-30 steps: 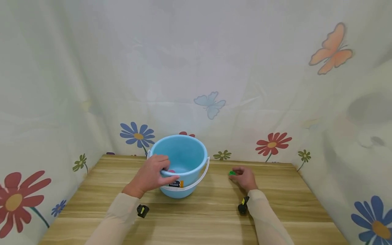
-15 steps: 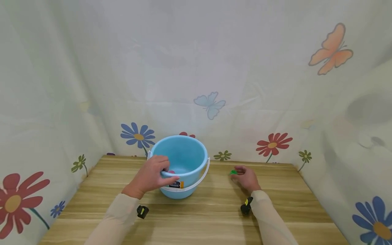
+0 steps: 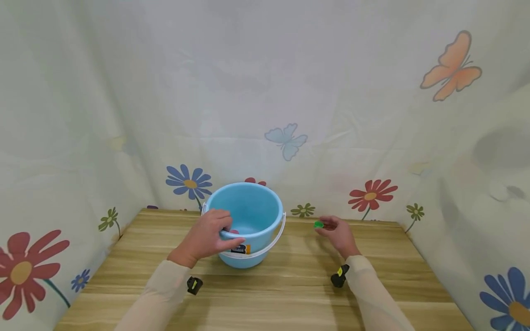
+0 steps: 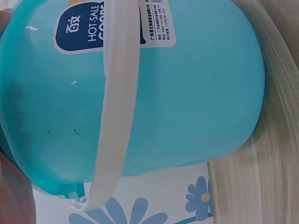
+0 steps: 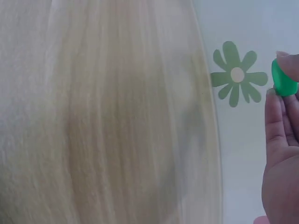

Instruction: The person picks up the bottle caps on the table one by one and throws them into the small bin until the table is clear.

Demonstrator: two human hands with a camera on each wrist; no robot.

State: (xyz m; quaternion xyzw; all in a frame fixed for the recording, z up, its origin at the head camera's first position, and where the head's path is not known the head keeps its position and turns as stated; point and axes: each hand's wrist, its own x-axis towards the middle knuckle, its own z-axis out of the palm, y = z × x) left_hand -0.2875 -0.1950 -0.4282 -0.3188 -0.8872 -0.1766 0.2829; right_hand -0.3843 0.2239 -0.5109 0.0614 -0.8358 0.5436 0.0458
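Observation:
A light blue bucket (image 3: 248, 246) with a white handle (image 3: 271, 246) stands on the wooden table. My left hand (image 3: 205, 236) grips its near-left rim, fingers over the inside and thumb along the outside. Just inside the rim, by those fingers, a small pink thing (image 3: 234, 231) shows; its kind is unclear. To the right of the bucket, my right hand (image 3: 339, 234) pinches a small green cap-like piece (image 3: 318, 224) between thumb and fingertips. The right wrist view has this green piece (image 5: 284, 80) at its right edge, held above the table.
The wooden table (image 3: 265, 299) ends at a pale cloth wall (image 3: 232, 92) printed with flowers and butterflies. In the left wrist view, the bucket's label (image 4: 81, 28) faces the camera, partly crossed by the handle. A black wrist camera (image 3: 339, 276) sits on the right wrist.
My right hand has risen a little and shifted right and away from me, lifting the green piece from the table. The left hand keeps its hold on the bucket, which stands still.

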